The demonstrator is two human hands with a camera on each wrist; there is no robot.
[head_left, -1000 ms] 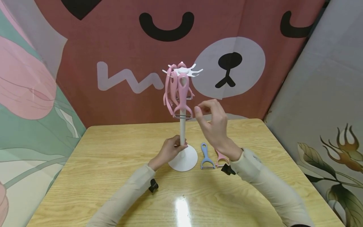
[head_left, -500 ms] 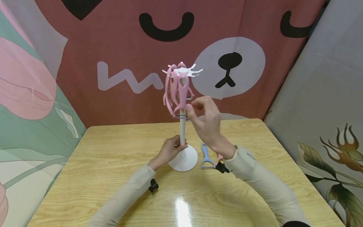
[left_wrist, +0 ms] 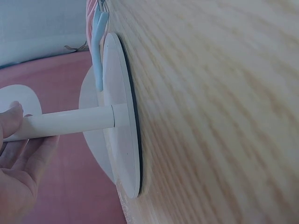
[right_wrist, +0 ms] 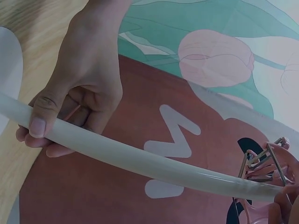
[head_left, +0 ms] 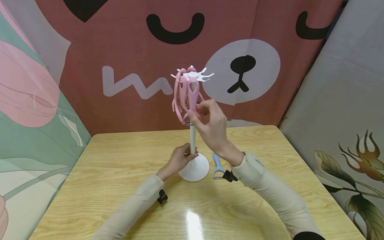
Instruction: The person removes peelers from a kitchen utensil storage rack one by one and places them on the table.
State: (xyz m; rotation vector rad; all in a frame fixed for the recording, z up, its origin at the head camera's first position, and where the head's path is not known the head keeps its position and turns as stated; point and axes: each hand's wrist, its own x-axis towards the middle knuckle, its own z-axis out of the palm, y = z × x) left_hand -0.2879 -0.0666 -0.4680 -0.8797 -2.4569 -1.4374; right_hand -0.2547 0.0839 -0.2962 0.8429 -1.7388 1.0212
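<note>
A white stand (head_left: 193, 136) with a round base stands upright on the table. My left hand (head_left: 177, 160) grips its pole just above the base; in the left wrist view, thumb and fingers wrap the pole (left_wrist: 77, 122). Several pink peelers hang from the left and front arms of the white hook top (head_left: 193, 75). At the front-most pink peeler (head_left: 193, 95), my right hand (head_left: 212, 128) pinches the lower handle between thumb and fingers, covering part of its blade end. In the right wrist view, only fingertips (right_wrist: 286, 203) show beside the hanging peelers (right_wrist: 264, 161).
A blue peeler (head_left: 216, 161) lies on the wooden table (head_left: 120, 166) right of the base. Next to it, another pink peeler is mostly hidden behind my right wrist. Hooks on the top's right side (head_left: 207, 76) carry nothing. Printed cloths stand behind and beside the table.
My right hand has moved left from beside the stand to the front hanging peeler and taken hold of it. The left hand has stayed on the pole.
</note>
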